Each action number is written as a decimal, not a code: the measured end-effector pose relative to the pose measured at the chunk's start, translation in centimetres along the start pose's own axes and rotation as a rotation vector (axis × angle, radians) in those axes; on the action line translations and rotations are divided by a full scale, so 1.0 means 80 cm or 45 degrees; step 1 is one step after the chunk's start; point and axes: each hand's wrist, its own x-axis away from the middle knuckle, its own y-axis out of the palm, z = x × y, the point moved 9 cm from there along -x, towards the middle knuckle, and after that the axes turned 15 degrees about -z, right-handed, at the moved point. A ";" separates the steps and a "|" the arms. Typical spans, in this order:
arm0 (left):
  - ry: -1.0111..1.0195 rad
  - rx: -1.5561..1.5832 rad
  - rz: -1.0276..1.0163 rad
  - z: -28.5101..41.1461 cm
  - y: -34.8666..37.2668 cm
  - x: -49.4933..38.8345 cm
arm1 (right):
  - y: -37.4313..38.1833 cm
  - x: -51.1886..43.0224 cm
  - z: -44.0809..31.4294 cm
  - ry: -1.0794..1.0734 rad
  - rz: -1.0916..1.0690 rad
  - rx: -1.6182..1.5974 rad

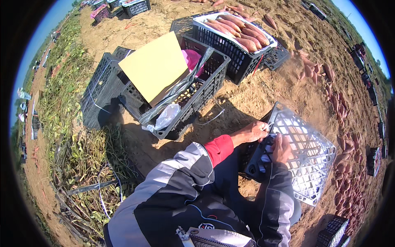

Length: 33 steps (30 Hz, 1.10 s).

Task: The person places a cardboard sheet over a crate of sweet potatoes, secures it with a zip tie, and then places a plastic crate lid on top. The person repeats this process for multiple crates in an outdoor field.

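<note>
Both hands work at the near left edge of a lidded plastic crate (304,154), whose grid lid lies over white lining. My left hand (253,132), below a red cuff, has its fingers closed on a thin white tie (271,135) at the rim. Close beside it, my right hand (280,148) pinches the tie between thumb and fingers, resting against the lid's edge. The fingers hide most of the tie, so whether it is knotted cannot be seen.
Ahead stands a black crate (205,92) holding a yellow board (155,66) and plastic bags. Behind it, another crate (216,40) is filled with sweet potatoes (237,29). Loose sweet potatoes (345,173) line the soil at right; cut vines (77,154) lie left.
</note>
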 end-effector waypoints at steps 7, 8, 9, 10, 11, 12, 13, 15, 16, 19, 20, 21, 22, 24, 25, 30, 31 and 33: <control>0.110 -0.497 0.285 0.025 0.000 0.008 | 0.006 -0.006 -0.020 -0.205 0.025 0.082; 0.162 -0.611 0.325 0.040 0.010 0.006 | 0.001 -0.005 -0.019 -0.237 0.042 0.120; 0.113 -0.585 0.304 0.063 0.022 0.007 | -0.006 -0.004 -0.017 -0.264 0.064 0.156; 0.121 -0.663 0.335 0.064 0.025 0.007 | -0.007 -0.005 -0.019 -0.332 0.083 0.227; 0.127 -0.742 0.364 0.066 0.029 0.006 | -0.007 -0.006 -0.020 -0.401 0.106 0.297; 0.171 -0.736 0.374 0.073 0.033 0.006 | -0.010 -0.008 -0.010 -0.480 0.144 0.367; 0.213 -0.732 0.395 0.079 0.034 0.009 | -0.009 -0.010 -0.002 -0.566 0.177 0.440; 0.332 -0.931 0.465 0.083 0.043 0.011 | -0.010 -0.011 0.010 -0.667 0.235 0.525; 0.337 -1.034 0.483 0.080 0.046 0.011 | -0.011 -0.011 0.008 -0.647 0.234 0.480; 0.218 -1.197 0.520 0.057 0.044 0.005 | -0.020 -0.012 0.021 -0.375 0.186 0.118; 0.159 -1.180 0.540 0.040 0.032 0.014 | -0.017 -0.012 0.022 -0.300 0.162 0.014; 0.118 -1.158 0.544 0.033 0.026 0.018 | -0.019 -0.011 0.025 -0.224 0.157 -0.086; 0.149 -1.144 0.575 0.033 0.025 0.022 | -0.021 -0.009 0.019 -0.273 0.166 -0.067; 0.220 -1.106 0.622 0.035 0.031 0.030 | -0.031 -0.006 0.014 -0.293 0.165 0.088; 0.197 -1.136 0.631 0.035 0.033 0.030 | -0.032 -0.008 0.023 -0.262 0.155 0.063; 0.091 -1.315 0.549 0.046 0.043 0.021 | -0.031 -0.001 0.001 -0.379 0.224 0.041; 0.095 -1.380 0.552 0.047 0.044 0.017 | -0.024 -0.004 0.005 -0.328 0.161 -0.054; 0.064 -1.575 0.628 0.050 0.039 0.016 | -0.021 -0.003 0.001 -0.366 0.174 -0.114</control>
